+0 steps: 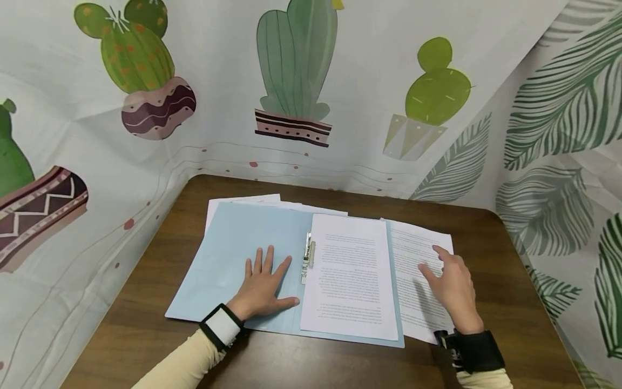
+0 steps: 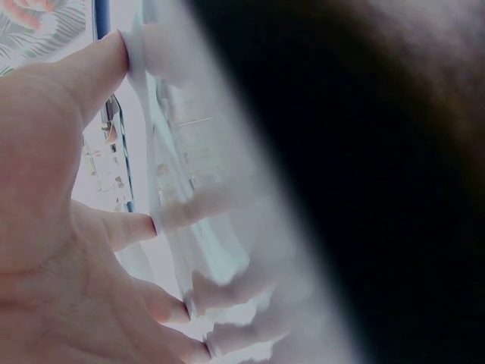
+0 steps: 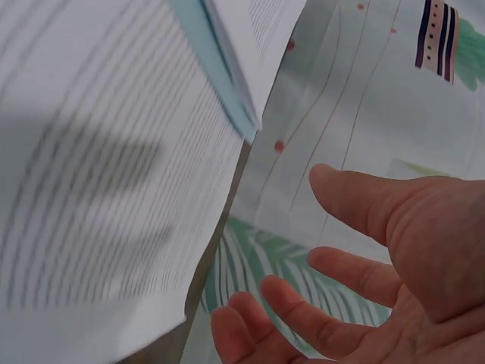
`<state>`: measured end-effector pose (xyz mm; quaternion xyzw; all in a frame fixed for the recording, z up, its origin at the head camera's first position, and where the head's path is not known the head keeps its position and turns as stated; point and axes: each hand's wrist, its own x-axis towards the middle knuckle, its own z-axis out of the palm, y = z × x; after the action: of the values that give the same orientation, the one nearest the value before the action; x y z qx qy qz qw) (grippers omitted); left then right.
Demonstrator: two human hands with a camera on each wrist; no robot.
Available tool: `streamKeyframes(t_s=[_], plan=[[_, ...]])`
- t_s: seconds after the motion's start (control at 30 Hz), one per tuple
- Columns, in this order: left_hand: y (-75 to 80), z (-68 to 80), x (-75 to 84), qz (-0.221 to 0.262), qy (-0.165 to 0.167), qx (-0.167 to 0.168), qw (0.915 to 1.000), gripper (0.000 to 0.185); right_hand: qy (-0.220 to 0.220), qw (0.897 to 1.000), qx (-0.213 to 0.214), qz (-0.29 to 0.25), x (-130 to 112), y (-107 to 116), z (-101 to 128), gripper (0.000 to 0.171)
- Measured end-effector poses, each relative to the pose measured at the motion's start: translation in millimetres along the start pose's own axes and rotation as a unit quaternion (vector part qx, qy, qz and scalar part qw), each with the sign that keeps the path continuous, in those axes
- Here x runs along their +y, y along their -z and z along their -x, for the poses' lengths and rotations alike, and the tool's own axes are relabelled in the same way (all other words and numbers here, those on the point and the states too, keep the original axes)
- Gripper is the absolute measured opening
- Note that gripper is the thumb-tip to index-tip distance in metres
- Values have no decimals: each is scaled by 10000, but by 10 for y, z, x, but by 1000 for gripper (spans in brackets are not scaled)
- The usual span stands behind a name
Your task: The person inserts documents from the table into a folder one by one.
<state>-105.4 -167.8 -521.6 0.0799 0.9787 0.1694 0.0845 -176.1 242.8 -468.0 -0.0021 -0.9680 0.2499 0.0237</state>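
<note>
A light blue folder (image 1: 233, 232) lies spread flat on the table, its metal clip (image 1: 308, 256) near the fold. On its right side rests a stack of printed sheets (image 1: 347, 281). My left hand (image 1: 262, 289) lies on the bare left cover with fingers spread, the thumb pointing toward the sheets. Over a loose printed page (image 1: 418, 270), which sticks out from under the folder's right edge, hovers my right hand (image 1: 454, 286). Its fingers are loosely bent and hold nothing; the right wrist view shows the same hand (image 3: 348, 280) beside the printed page.
More white papers (image 1: 243, 198) stick out behind the folder's top edge. The brown wooden table (image 1: 491, 259) has rounded far corners. Behind it hangs a white cloth (image 1: 369, 81) with cactus and leaf prints.
</note>
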Motion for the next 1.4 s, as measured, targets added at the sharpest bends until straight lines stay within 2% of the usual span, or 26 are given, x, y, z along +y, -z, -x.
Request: streamKeyframes(t_s=[0.53,0.9,1.13,1.4], plan=[[27,-9,23,-15,6,-31,10000,100,-631,9976,-247,172,365,258,-99,71],[29,-7,22,-13,31,-24,10000,100,-839,9958,-159,331,539,388,-88,72],[29,-10,18,-65,-3,11,10000,99,-952,9946,-239,348,611,409,-96,75],[18,-12,16,-39,-23,40,10000,99,-1154,9919,-469,252,691,322,-151,76]])
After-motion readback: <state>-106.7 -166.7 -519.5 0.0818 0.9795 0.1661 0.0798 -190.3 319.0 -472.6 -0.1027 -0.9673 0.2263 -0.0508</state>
